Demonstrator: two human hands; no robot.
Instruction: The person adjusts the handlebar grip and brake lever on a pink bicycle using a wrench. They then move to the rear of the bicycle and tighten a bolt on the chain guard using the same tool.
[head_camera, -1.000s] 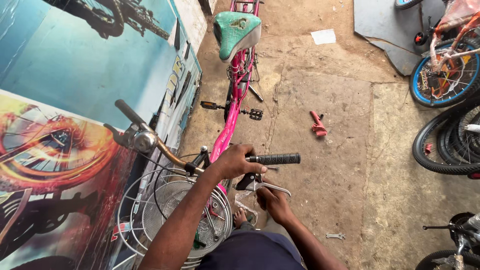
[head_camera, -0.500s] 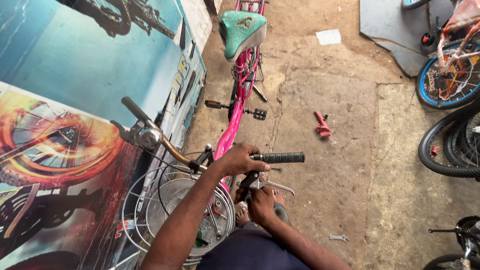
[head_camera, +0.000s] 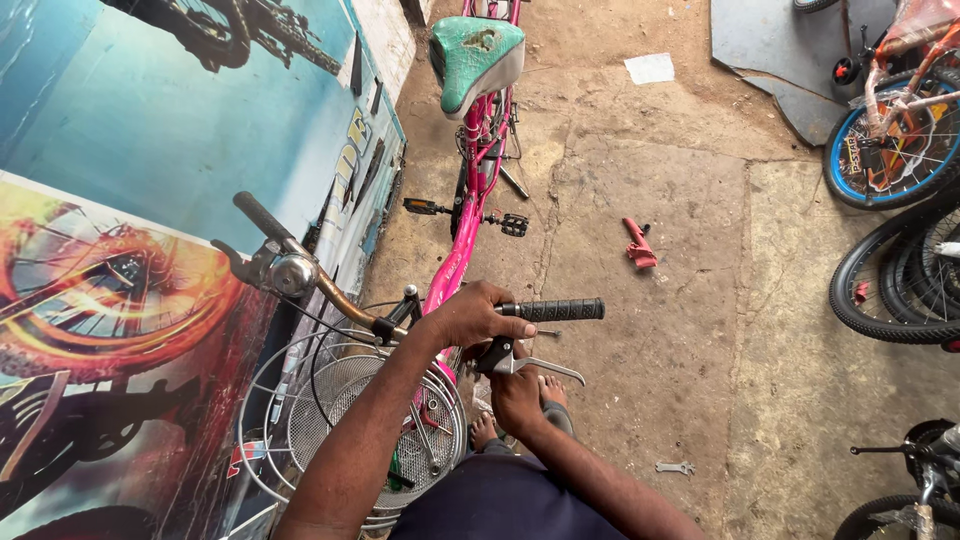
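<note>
Handlebar of a pink bike, seen from the head camera, stood low in the middle of the view, just beside a poster wall on the left. Left hand wrapped around the bar just inside the black grip, fingers curled closed over it. Right hand placed below the bar, at the brake lever; fingers hidden behind the lever's black clamp, so could not tell whether closed or open. Silver blade of the lever stuck out to the right, under the grip.

At the far end of the bar: a second black grip pointing up and left toward the wall, with a round shiny bell next to it. Wire basket hung under the bar, partly covered by the left forearm. Bare toes showed on the floor beneath the right hand.

Farther up the view: frame running away from the bar to a worn green saddle, with black pedals on either side of the frame between bar and saddle.

On the concrete floor: a red tool well right of the pedals, a small spanner near the right forearm, a white scrap of paper near the top. Along the right edge: a blue-rimmed wheel of a small bike, and stacked black tyres below it.
</note>
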